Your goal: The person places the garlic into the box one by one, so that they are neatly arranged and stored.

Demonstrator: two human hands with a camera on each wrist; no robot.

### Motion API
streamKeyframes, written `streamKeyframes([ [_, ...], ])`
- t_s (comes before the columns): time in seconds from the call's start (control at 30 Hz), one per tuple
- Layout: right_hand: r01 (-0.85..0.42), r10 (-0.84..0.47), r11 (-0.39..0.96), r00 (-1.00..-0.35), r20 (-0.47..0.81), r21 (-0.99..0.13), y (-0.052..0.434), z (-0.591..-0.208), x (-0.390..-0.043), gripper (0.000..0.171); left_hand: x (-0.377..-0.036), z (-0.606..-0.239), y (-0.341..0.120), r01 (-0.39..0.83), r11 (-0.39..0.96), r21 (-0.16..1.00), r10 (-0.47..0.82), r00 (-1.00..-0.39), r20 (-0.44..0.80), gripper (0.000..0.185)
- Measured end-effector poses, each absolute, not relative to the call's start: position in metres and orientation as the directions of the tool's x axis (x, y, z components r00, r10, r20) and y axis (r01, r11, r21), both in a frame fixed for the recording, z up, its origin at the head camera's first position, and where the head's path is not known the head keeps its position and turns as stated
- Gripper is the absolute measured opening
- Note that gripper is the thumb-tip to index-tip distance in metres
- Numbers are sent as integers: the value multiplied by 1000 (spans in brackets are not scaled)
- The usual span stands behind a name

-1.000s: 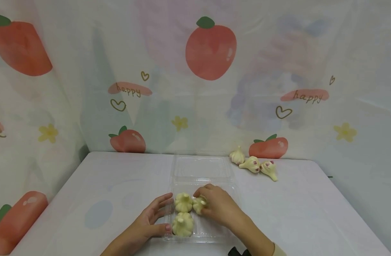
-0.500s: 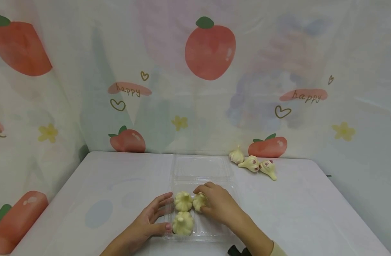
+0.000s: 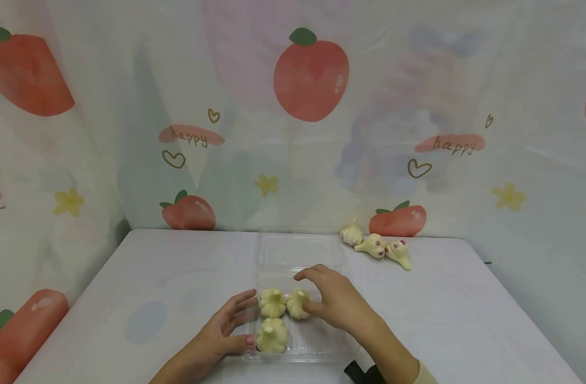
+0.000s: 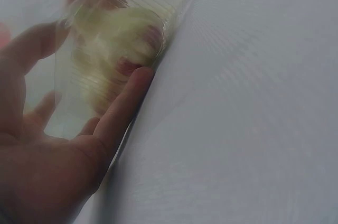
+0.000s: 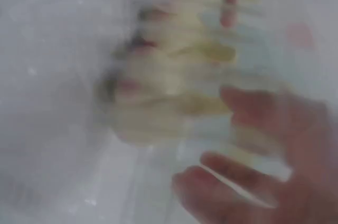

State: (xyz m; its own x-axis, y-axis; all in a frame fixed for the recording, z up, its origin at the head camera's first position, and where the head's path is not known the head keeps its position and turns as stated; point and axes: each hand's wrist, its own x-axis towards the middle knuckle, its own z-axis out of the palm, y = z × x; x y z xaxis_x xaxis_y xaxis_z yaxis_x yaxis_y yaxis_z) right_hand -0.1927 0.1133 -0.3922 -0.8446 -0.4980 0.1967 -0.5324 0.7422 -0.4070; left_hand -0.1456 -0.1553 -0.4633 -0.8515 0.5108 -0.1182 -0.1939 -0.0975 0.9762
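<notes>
So far three garlic bulbs are sitting in the clear box, while three more are lying well apart by the curtain. The left hand is steadying the box wall with relaxed fingers; the right hand, fingers loosely spread, is touching the third bulb.

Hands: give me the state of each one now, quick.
Left hand: open, fingers resting against the side of the clear box.
Right hand: open, fingers spread just over a garlic bulb, holding nothing.

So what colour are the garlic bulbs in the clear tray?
The garlic bulbs are pale creamy yellow, clearest in the head view; the tray is see-through.
</notes>
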Motion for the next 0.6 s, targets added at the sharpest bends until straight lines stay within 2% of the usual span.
streamKeyframes([
  [0.27,-504,-450,740,-863,229,-446,123,-379,-191,48,-145,-465,-156,-194,-93,977,512,-851,-120,73],
  [0.47,-515,-468,741,-856,218,-431,131,-382,-199,49,-145,-466,-155,-188,-102,977,502,-858,-113,73],
  [0.6,-485,-436,760,-874,214,-431,141,-382,-205,52,-145,-466,-154,-198,-123,972,489,-865,-114,72],
])
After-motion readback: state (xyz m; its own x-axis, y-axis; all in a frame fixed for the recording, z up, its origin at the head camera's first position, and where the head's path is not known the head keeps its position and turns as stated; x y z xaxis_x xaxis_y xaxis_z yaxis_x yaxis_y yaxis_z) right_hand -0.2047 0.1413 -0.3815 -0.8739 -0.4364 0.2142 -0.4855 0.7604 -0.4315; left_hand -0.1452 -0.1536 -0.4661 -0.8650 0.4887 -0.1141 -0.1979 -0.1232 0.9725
